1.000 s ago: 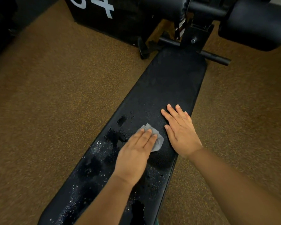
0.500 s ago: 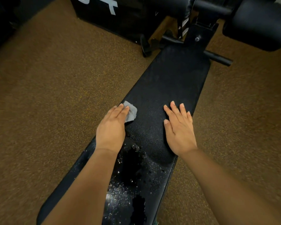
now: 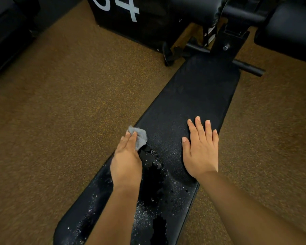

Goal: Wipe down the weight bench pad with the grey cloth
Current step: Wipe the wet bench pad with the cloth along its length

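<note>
The long black bench pad (image 3: 191, 96) runs from the bottom middle up to the right. Its near part glistens with wet droplets. A small crumpled grey cloth (image 3: 140, 137) lies at the pad's left edge, pressed down under the fingers of my left hand (image 3: 126, 161). Part of the cloth sticks out beyond the fingertips. My right hand (image 3: 200, 147) rests flat on the pad's right side, fingers spread, holding nothing.
Brown speckled gym flooring (image 3: 60, 121) surrounds the bench. A black box with white numerals (image 3: 131, 20) stands at the top. The bench's frame and crossbar (image 3: 247, 68) sit at the far end, with black padded rollers (image 3: 290, 29) at the top right.
My left hand slid the cloth from the pad's middle, beside my right hand, over to the left edge. My right hand stayed flat in place.
</note>
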The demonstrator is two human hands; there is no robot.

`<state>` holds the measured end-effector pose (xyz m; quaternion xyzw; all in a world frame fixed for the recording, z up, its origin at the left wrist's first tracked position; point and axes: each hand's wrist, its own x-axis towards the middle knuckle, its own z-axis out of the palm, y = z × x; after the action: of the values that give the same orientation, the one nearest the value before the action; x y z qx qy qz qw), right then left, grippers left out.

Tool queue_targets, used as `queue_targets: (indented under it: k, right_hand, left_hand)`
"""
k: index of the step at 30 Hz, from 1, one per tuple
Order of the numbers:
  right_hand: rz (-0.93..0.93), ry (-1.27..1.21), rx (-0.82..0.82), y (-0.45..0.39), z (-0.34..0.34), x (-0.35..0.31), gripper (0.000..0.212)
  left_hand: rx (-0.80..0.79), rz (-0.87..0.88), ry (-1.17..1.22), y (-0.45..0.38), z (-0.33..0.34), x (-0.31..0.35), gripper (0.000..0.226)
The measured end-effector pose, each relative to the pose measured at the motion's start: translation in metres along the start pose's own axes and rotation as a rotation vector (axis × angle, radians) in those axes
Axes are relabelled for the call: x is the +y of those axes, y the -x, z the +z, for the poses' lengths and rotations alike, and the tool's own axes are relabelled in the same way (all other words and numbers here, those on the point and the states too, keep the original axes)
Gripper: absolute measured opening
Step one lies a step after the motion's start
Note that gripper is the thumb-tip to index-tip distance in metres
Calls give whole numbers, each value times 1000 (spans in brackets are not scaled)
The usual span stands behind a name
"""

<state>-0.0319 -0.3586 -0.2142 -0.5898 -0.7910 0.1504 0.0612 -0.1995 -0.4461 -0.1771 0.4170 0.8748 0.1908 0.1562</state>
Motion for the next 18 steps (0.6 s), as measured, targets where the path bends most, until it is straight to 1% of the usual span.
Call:
queue_targets:
  k: [8,15,18]
  right_hand:
    - [-6,0,25,0,2,1,56]
    - [-4,18,34,1,4,3,57]
    - [-5,18,39,0,4,2,57]
  left_hand:
    - [-25,-97,5,25,10,16,54]
    - [-33,-25,14,46,22,25,57]
    - [-20,66,-13,56,32,28,61]
